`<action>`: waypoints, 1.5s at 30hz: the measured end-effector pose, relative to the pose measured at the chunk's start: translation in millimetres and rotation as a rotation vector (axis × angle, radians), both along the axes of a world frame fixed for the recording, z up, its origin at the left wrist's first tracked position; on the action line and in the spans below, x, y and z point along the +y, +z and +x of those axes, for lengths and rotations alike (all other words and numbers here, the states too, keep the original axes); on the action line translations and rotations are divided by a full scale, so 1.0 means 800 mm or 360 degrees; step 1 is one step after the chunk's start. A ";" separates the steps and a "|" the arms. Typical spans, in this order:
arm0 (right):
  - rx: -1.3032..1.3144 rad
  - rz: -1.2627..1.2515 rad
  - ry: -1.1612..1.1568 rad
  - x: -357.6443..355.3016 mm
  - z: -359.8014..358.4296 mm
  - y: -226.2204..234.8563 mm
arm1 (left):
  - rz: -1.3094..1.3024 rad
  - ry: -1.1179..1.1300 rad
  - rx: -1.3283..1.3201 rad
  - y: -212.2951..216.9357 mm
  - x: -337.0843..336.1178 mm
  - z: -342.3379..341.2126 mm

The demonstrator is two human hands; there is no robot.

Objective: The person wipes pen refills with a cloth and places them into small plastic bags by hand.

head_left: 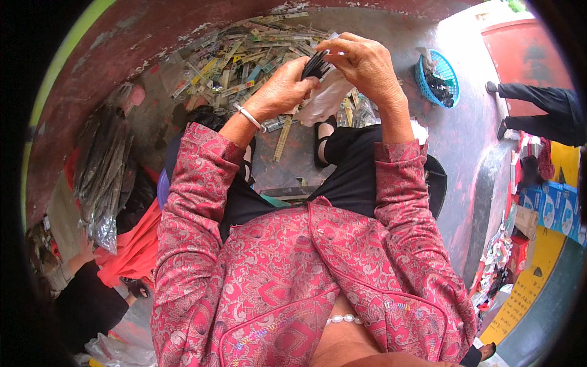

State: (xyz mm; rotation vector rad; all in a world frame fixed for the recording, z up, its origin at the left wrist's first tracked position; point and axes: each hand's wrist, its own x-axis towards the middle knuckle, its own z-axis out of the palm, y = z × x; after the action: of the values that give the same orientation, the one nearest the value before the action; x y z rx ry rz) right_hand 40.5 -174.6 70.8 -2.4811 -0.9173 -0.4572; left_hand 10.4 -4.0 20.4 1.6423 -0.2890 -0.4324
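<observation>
My left hand (282, 92), a white bangle at its wrist, is closed round a bundle of thin black sticks (316, 65) whose ends fan out upward. Just right of the bundle, my right hand (369, 68) is raised with its fingers bent together in a pinch. What lies between those fingertips is too small to make out. Below the bundle, between my hands, hangs a crumpled translucent plastic bag (321, 101); I cannot tell which hand, if either, supports it.
Ahead on the floor spreads a heap of flat packaged strips (244, 55). A blue basket (452, 78) with black pieces stands to the right. Plastic-wrapped dark bundles (104, 165) and red cloth (137, 244) lie left. Other people's legs (538, 107) show at the right.
</observation>
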 end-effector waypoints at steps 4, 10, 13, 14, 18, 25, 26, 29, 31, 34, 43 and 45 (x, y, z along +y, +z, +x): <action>-0.0243 -0.0023 -0.0092 0.000 -0.001 0.002 | -0.0176 -0.0048 0.0140 0.005 0.001 0.000; -0.0349 0.0035 -0.0368 -0.029 0.001 0.015 | -0.0167 -0.0012 0.0203 0.012 0.010 0.002; -0.0257 0.0189 -0.0602 -0.055 0.005 0.016 | -0.0408 0.0081 0.0309 0.007 0.013 0.009; -0.0245 0.0355 -0.0585 -0.064 0.006 0.014 | -0.0518 0.0121 0.0348 0.003 0.014 0.012; 0.1297 0.1365 -0.0362 -0.026 -0.003 0.001 | -0.1078 0.0420 0.0504 -0.005 0.011 0.024; 0.1381 0.0370 -0.0456 0.055 -0.031 -0.024 | -0.1241 0.0797 0.0513 0.003 0.004 0.021; 0.1426 0.0525 -0.0358 0.046 -0.026 -0.041 | -0.1353 0.0694 0.0605 0.001 0.002 0.022; 0.1486 0.0582 -0.0223 0.043 -0.026 -0.047 | -0.1272 0.0765 0.0518 -0.002 -0.005 0.013; 0.1439 0.0479 -0.0118 0.057 -0.023 -0.043 | -0.1245 0.0850 0.0434 -0.002 0.001 0.016; 0.1426 0.0299 -0.0174 0.057 -0.021 -0.033 | -0.1192 0.0895 0.0532 0.009 0.007 0.014; 0.1091 0.1667 -0.0547 -0.018 0.023 -0.007 | -0.1185 0.0728 0.0599 -0.017 -0.015 0.027; 0.1063 0.1639 -0.0518 -0.023 0.027 -0.011 | -0.1146 0.0616 0.0682 -0.005 -0.012 0.019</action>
State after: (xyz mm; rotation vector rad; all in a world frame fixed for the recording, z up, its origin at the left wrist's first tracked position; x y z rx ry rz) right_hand 62.1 -192.9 62.2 -1.6037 0.0433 -0.1055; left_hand 25.3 -13.3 16.5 0.8409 0.1856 -0.3199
